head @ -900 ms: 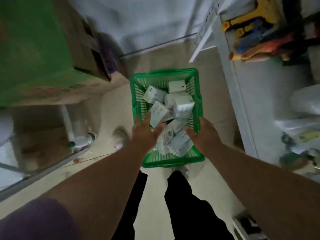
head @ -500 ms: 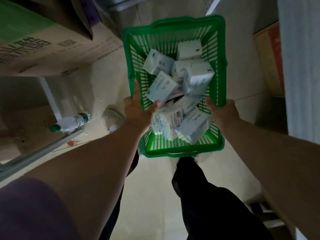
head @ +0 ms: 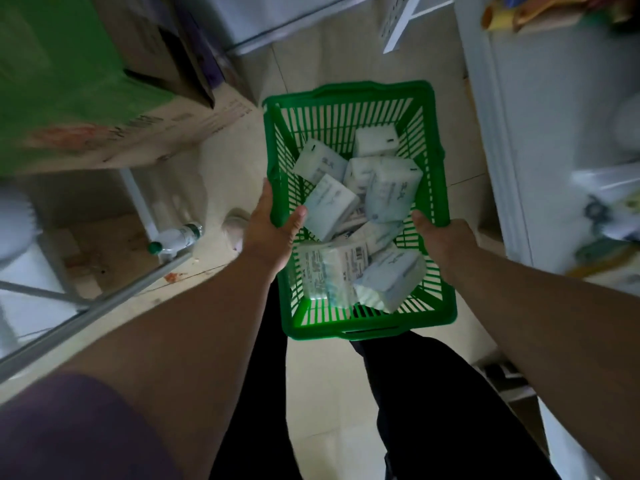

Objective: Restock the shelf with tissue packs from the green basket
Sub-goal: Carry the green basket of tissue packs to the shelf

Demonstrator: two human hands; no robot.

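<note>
A person holds a green basket [head: 358, 95] above the floor, left hand [head: 268, 230] and right hand [head: 441, 239] each clenched on a side rim. Loose tissue packs [head: 332, 206] fill it; tilting the basket could spill them.

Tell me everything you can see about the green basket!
The green basket looks like plastic, rectangular, with slatted walls and floor and a thick rim with a handle slot at each short end. It is held level above the tiled floor, in front of the person's legs. The left hand grips its left rim and the right hand grips its right rim, thumbs inside. White tissue packs lie jumbled inside, leaning on each other and covering much of the bottom.
</note>
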